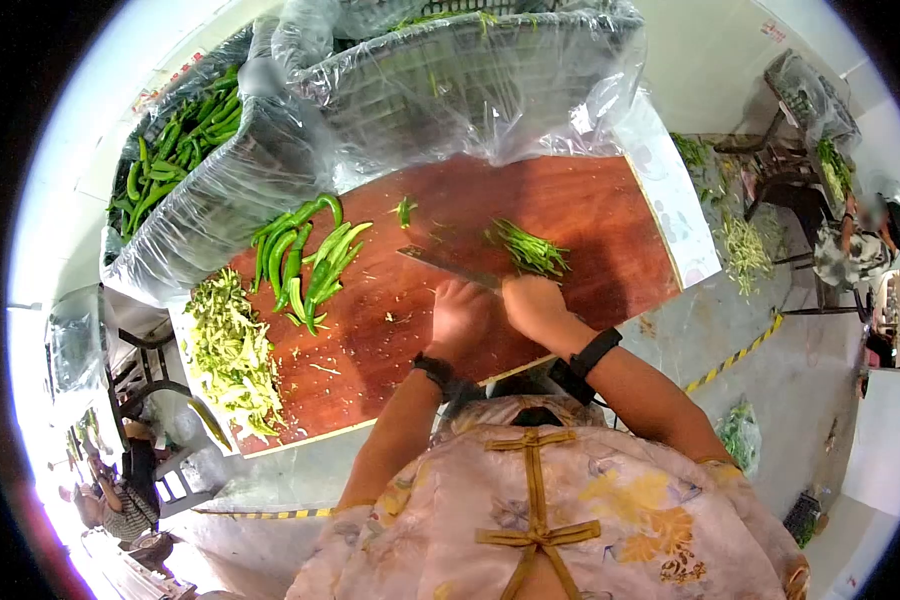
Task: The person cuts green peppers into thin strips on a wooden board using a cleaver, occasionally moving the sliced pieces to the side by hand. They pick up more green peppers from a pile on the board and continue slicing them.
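Observation:
My right hand (pixel 538 308) is closed around the handle of a knife (pixel 445 265), its long blade pointing left across the reddish-brown board (pixel 590 210). Just beside the blade is my left hand (pixel 460 318), its fingers curled in; what they hold, if anything, is hidden. A small bunch of thin green stalks (pixel 532 248) lies beyond my right hand. To the left rests a pile of whole long green peppers (pixel 288 255), with split green peppers (pixel 332 265) next to it. Pale green shredded pieces (pixel 232 350) are heaped at the board's left end.
Plastic-lined crates (pixel 470 90) stand along the board's far edge; the left one holds many green peppers (pixel 185 140). Green scraps (pixel 745 250) lie on the floor at right. Another person (pixel 860 245) sits at far right, and one more (pixel 120 500) is at lower left.

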`<state>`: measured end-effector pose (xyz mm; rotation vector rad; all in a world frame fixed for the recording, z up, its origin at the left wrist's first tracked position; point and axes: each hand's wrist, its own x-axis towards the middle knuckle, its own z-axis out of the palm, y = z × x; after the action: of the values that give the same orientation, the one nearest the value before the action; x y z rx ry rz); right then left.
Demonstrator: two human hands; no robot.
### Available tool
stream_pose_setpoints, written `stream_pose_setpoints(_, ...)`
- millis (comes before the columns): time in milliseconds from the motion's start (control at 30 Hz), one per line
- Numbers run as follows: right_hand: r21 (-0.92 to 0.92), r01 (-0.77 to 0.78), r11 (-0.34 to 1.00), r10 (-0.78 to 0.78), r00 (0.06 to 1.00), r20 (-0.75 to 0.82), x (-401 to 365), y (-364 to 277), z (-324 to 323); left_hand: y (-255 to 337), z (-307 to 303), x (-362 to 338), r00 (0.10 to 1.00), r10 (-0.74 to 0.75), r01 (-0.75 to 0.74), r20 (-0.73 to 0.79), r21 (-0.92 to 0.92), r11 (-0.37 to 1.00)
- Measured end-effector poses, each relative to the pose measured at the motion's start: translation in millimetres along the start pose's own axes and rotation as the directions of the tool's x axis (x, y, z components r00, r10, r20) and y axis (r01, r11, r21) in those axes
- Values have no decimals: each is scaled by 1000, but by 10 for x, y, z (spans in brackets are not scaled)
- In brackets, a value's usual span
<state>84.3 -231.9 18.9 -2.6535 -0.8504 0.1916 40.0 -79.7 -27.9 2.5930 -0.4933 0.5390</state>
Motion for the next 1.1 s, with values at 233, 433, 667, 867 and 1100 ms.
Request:
stream_pose_setpoints(233,-45,-89,995,91,995,44,-376,378,-61,20,29,-4,995,-42,35,-93,-80,996)
stream_pose_setpoints(433,-82,-144,986,148,988,42,-699,337,-181,21,35,-34,997,-64,62,-41,-70,996)
stream_pose_setpoints(667,-68,-69,995,74,995,73,-733,255,-263,26,7,-25,998,-50,46,-48,-82,996)
stream_pose_setpoints(867,-77,-21,997,30,993,117,-572,246,-243,-60,85,-83,998,-22,17,-65,-83,996)
stream_pose_setpoints(1100,-16,0,1000,2,995,102,-64,38,-27,-24,45,-31,998,-3,-5,-70,-119,993)
